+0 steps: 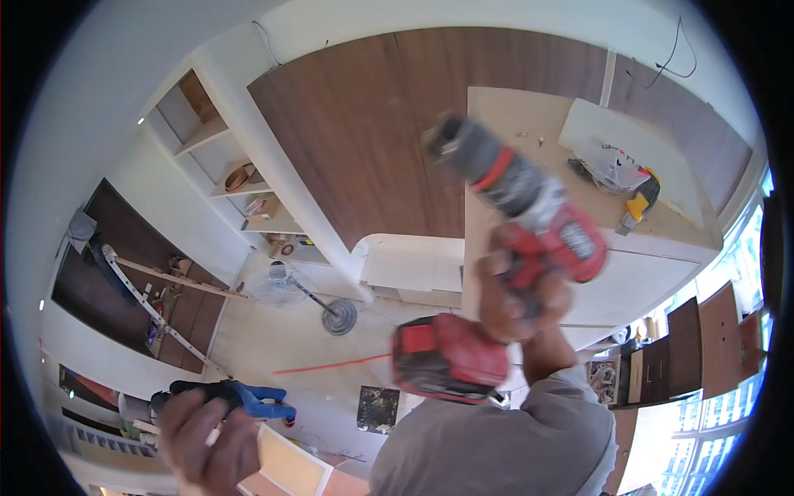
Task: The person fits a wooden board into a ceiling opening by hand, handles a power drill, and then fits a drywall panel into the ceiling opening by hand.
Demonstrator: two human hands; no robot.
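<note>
My right hand (521, 302) is wrapped round the grip of a red and black cordless drill (575, 244), raised in front of me. Its dark chuck end points up and to the left, slightly smeared by motion. A chunky red and black battery (451, 355) sits at the base of the drill. Low on the left, my left hand (207, 438) is blurred, with its fingers curled in. A small pale spot shows between those fingers, too unclear to name.
Behind the drill stands a pale cabinet (504, 149) with a plastic bag (610, 165) and a yellow-handled tool (638, 202) on top. A pedestal fan (337, 316), a stepladder (153, 310) and a person in blue jeans (260, 399) are lower left. Brown panels (356, 124) line the wall.
</note>
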